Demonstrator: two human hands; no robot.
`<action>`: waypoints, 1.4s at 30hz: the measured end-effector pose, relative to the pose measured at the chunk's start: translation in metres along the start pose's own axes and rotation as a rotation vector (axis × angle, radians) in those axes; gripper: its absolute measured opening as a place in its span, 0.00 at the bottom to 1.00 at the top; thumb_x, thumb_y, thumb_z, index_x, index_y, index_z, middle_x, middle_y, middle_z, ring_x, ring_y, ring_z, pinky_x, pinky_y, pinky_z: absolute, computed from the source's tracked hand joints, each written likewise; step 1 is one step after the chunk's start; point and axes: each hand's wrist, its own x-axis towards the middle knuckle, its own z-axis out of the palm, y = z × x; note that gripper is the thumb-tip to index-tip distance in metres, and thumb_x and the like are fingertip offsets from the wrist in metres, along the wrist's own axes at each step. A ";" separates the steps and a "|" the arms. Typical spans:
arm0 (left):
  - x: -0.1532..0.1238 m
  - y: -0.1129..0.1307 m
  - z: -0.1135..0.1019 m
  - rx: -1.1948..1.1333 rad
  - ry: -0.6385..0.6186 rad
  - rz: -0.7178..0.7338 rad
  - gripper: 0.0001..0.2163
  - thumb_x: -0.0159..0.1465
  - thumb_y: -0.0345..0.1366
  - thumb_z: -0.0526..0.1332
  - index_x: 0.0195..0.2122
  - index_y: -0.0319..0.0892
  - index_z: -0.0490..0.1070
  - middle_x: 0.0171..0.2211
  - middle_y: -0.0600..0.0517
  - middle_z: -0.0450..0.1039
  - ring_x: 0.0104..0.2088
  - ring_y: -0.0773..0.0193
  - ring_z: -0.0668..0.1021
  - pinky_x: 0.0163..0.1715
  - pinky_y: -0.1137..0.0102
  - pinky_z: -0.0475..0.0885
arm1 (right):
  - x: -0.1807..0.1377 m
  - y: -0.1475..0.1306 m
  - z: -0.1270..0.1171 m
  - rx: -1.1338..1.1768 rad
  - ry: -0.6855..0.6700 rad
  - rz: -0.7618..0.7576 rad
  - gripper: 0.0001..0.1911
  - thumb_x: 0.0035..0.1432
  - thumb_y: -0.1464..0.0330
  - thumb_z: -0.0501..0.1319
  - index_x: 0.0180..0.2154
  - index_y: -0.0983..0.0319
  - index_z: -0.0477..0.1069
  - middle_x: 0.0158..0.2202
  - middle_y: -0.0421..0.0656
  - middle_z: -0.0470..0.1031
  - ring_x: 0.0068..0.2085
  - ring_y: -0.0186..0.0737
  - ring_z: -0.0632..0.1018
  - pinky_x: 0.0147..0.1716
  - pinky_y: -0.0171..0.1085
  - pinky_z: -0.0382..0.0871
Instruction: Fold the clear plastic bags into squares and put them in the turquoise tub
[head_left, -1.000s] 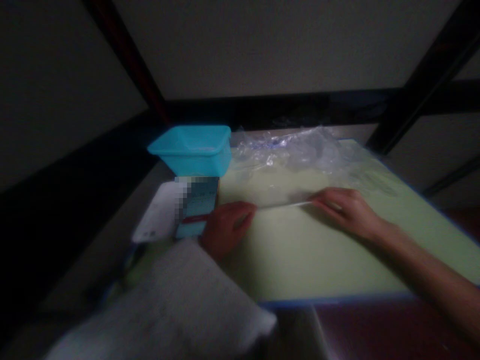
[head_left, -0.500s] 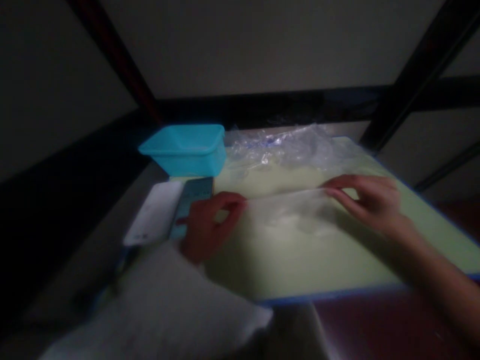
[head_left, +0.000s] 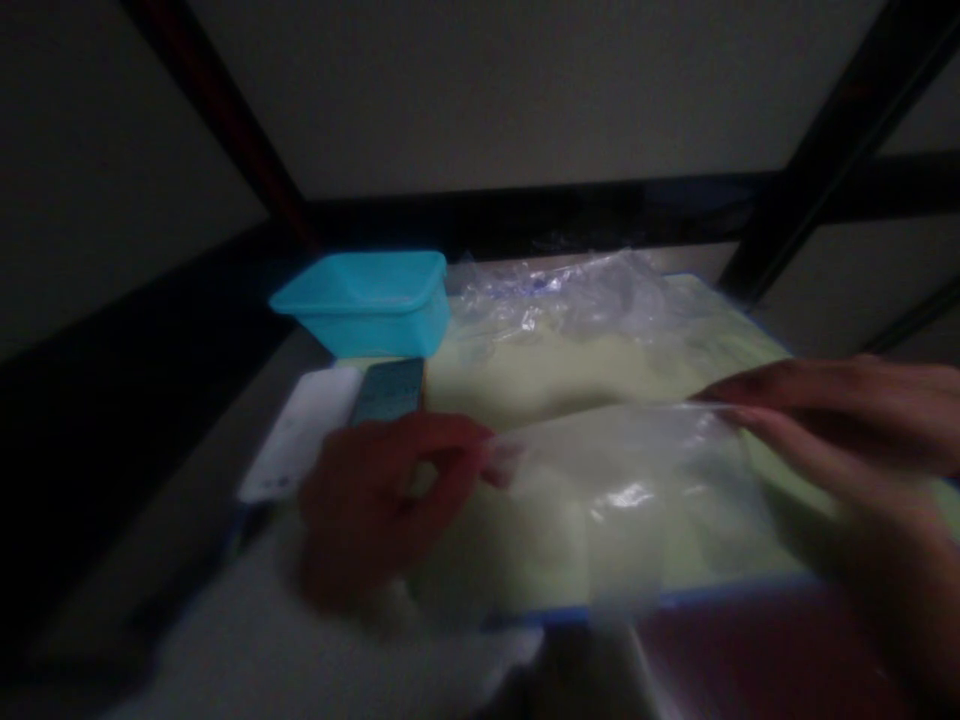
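Observation:
A clear plastic bag (head_left: 626,490) is stretched between my two hands, above the pale yellow tabletop (head_left: 525,375). My left hand (head_left: 390,500) pinches its upper left corner between thumb and fingers. At the upper right corner, the thumb and fingers of my right hand (head_left: 840,420) close on the bag's edge. The bag hangs down towards the table's near edge and looks see-through, with a bright glare in its middle. Motion blurs both hands somewhat.
A turquoise plastic basket (head_left: 367,305) stands at the back left. In front of it lie a phone (head_left: 390,388) with its screen lit and a white flat object (head_left: 300,430). Crumpled clear plastic (head_left: 585,295) lies along the back of the table, near the wall.
Both hands have come nearer to me with the plastic bag and moved farther apart. The bag now shows larger, and my left hand covers less of the phone's screen.

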 end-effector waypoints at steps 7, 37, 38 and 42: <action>0.007 0.007 0.007 -0.364 0.039 -0.320 0.02 0.60 0.33 0.62 0.34 0.47 0.70 0.23 0.59 0.77 0.19 0.69 0.78 0.18 0.77 0.73 | 0.005 -0.004 0.003 0.071 0.020 0.187 0.05 0.53 0.72 0.66 0.31 0.55 0.75 0.24 0.34 0.77 0.21 0.29 0.75 0.19 0.28 0.70; 0.006 -0.077 0.077 -0.076 -0.168 -0.447 0.07 0.56 0.31 0.59 0.37 0.38 0.68 0.30 0.53 0.70 0.25 0.70 0.71 0.25 0.76 0.65 | -0.021 0.077 0.073 0.423 -0.440 0.662 0.14 0.53 0.59 0.63 0.36 0.64 0.70 0.30 0.41 0.71 0.27 0.34 0.73 0.24 0.34 0.67; 0.006 -0.075 0.076 -0.092 -0.183 -0.451 0.07 0.56 0.31 0.58 0.37 0.38 0.68 0.30 0.53 0.70 0.26 0.70 0.71 0.25 0.76 0.65 | -0.020 0.075 0.071 0.460 -0.462 0.704 0.15 0.55 0.59 0.62 0.37 0.64 0.70 0.30 0.41 0.71 0.26 0.33 0.73 0.22 0.33 0.66; 0.005 -0.068 0.075 -0.193 -0.187 -0.497 0.05 0.59 0.32 0.57 0.36 0.39 0.68 0.27 0.54 0.70 0.25 0.70 0.72 0.22 0.78 0.64 | -0.016 0.067 0.063 0.593 -0.527 0.815 0.16 0.56 0.59 0.61 0.40 0.63 0.67 0.30 0.39 0.70 0.23 0.31 0.74 0.19 0.31 0.66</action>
